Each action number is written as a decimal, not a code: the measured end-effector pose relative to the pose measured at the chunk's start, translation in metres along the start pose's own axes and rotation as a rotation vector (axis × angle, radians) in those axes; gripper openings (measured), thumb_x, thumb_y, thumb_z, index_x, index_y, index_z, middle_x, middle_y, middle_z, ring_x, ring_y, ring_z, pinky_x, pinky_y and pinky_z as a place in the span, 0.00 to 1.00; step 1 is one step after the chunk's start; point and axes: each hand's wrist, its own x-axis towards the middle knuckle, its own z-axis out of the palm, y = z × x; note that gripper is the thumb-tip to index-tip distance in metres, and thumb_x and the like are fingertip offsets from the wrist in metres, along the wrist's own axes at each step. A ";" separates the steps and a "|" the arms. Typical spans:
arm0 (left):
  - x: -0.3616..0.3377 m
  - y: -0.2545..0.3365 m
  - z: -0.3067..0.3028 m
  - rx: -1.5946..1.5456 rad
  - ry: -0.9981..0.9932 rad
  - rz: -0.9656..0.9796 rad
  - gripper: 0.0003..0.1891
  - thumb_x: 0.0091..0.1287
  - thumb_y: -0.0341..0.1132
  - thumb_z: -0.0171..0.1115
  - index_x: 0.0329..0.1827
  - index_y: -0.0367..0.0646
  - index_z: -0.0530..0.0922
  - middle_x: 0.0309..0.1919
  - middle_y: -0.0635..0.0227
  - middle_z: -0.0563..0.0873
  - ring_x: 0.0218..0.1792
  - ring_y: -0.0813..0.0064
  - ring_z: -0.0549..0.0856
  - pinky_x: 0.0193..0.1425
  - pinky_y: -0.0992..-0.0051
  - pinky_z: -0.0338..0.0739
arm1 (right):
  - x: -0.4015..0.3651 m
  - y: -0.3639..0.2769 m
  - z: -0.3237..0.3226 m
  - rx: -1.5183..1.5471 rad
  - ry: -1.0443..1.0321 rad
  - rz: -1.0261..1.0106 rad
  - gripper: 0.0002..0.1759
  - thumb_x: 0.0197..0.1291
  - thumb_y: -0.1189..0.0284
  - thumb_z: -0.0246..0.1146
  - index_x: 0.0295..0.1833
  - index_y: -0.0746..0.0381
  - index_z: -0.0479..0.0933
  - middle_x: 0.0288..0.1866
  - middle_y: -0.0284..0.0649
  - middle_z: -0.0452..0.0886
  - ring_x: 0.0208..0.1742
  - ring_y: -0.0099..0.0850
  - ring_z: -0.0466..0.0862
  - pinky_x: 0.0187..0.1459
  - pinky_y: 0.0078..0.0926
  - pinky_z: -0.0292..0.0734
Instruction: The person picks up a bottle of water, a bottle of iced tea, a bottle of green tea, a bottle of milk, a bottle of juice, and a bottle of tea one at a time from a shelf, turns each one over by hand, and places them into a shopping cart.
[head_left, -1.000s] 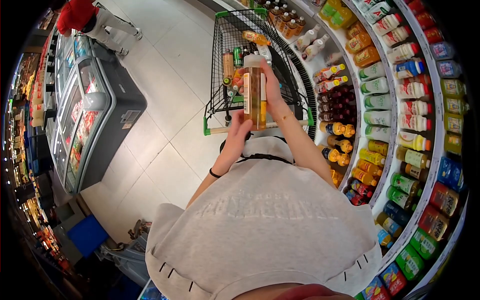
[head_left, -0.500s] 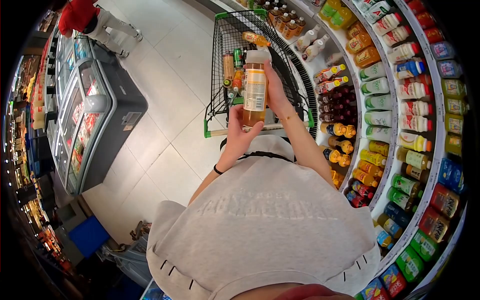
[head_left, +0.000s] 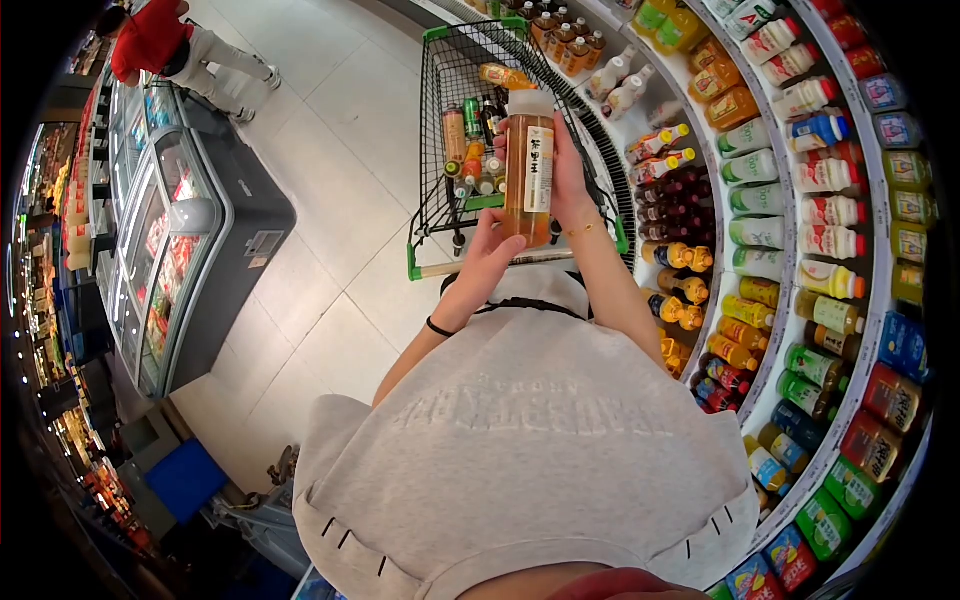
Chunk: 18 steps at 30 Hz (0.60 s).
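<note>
A clear plastic bottle of amber tea (head_left: 517,180) stands nearly upright between my hands, in front of my body. It has a whitish cap and a white label strip with large dark vertical characters facing me. My right hand (head_left: 570,185) wraps round its upper right side, with fingertips showing at the left edge. Low down, my left hand (head_left: 488,262) grips the base, thumb across the front. Behind the bottle is a black wire shopping cart (head_left: 432,130) with green corners. Inside it lie several drinks, among them an orange bottle (head_left: 505,76) and a green can (head_left: 472,118).
Curved shelves (head_left: 790,300) packed with bottles and cartons run along the right. On the left stands a grey chest freezer (head_left: 235,235) with a glass top. A person in a red shirt (head_left: 150,45) is beside its far end. Pale floor tiles (head_left: 340,150) lie between.
The bottle has turned in my hands: a barcode label faced me before, now the strip with large characters does. Bottle and hands have shifted slightly right.
</note>
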 end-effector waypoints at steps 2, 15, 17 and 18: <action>-0.001 0.005 0.007 0.059 0.054 0.018 0.17 0.75 0.27 0.57 0.61 0.39 0.62 0.59 0.57 0.80 0.59 0.68 0.82 0.70 0.65 0.74 | 0.001 -0.001 -0.012 0.010 -0.115 0.015 0.40 0.82 0.42 0.36 0.69 0.68 0.73 0.56 0.45 0.85 0.54 0.36 0.88 0.60 0.36 0.85; 0.005 0.010 0.030 0.840 0.483 0.348 0.37 0.52 0.36 0.84 0.56 0.36 0.65 0.51 0.57 0.77 0.52 0.64 0.79 0.61 0.66 0.76 | -0.013 -0.030 -0.019 -0.311 -0.187 -0.143 0.42 0.64 0.59 0.74 0.77 0.65 0.65 0.58 0.45 0.84 0.59 0.42 0.88 0.60 0.47 0.88; 0.008 0.005 0.030 0.796 0.421 0.351 0.38 0.53 0.36 0.83 0.59 0.35 0.64 0.52 0.57 0.76 0.54 0.64 0.79 0.62 0.66 0.75 | -0.015 -0.032 -0.020 -0.299 -0.204 -0.151 0.40 0.62 0.59 0.76 0.74 0.66 0.68 0.58 0.46 0.84 0.58 0.42 0.88 0.60 0.47 0.88; 0.010 0.002 0.028 0.755 0.365 0.354 0.39 0.54 0.35 0.82 0.62 0.35 0.63 0.54 0.56 0.76 0.55 0.64 0.79 0.63 0.66 0.74 | -0.015 -0.033 -0.021 -0.285 -0.225 -0.156 0.39 0.61 0.60 0.77 0.70 0.67 0.71 0.58 0.47 0.84 0.58 0.42 0.88 0.60 0.47 0.88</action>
